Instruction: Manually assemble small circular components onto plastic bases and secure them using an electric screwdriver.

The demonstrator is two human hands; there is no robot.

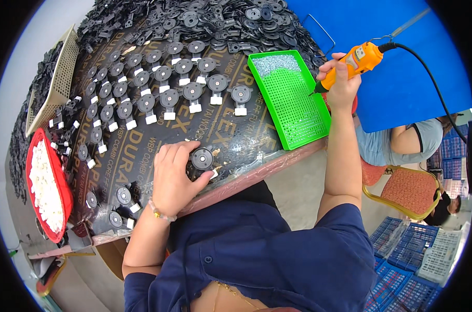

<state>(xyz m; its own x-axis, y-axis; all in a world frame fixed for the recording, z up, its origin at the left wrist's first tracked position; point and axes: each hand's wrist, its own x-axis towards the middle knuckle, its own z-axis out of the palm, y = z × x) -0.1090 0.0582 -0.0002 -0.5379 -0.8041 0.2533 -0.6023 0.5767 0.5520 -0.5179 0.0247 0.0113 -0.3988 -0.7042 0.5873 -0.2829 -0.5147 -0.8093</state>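
Left hand [172,179] at lower centre of frame presses on a black round part [202,158] with white clip, grip closed around it on the desk [236,140]; right hand [341,83] at upper right, grip closed on an orange electric screwdriver [353,62], tip over the green tray [293,99]. Rows of finished parts [158,88] fill upper centre; red tray of white clips [46,187] at left edge.

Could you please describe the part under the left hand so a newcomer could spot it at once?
On the dark board, look at the near edge. The left hand presses one round black part there, alone, apart from the rows farther back.
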